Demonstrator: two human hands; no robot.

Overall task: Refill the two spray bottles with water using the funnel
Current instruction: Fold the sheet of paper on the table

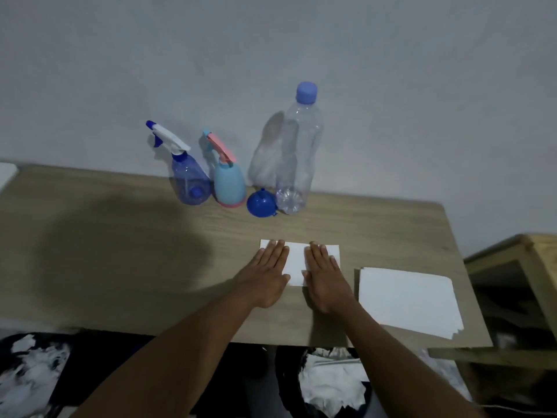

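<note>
The wooden table [120, 236] stands against a plain wall, and the task's things are lined up along its far edge, probably so the near half stays free for working.

Tallest in that row is a clear plastic water bottle [297, 152], upright with its blue cap on, which looks like the intended source of water (how full it is I cannot tell). At the table's near right corner lies a stack of white paper [407, 300], well apart from the row.

Left of the water bottle stand the two spray bottles, just beside each other. One is the translucent blue spray bottle [188, 182] with a white trigger head, the other the light blue spray bottle [229, 184] with a pink trigger head. Both heads are screwed on, so no refilling has begun.

Nearer the person, a single white sheet [297, 260] lies flat. The left hand [265, 282] and right hand [327, 282] rest palm-down on it side by side, fingers straight and close together, gripping nothing (seemingly a resting pose).

Smallest is the blue funnel [261, 203], set wide mouth down between the light blue spray bottle and the water bottle, close against the latter's base. That is a stable way to park it, with the spout up for an easy pinch.
</note>
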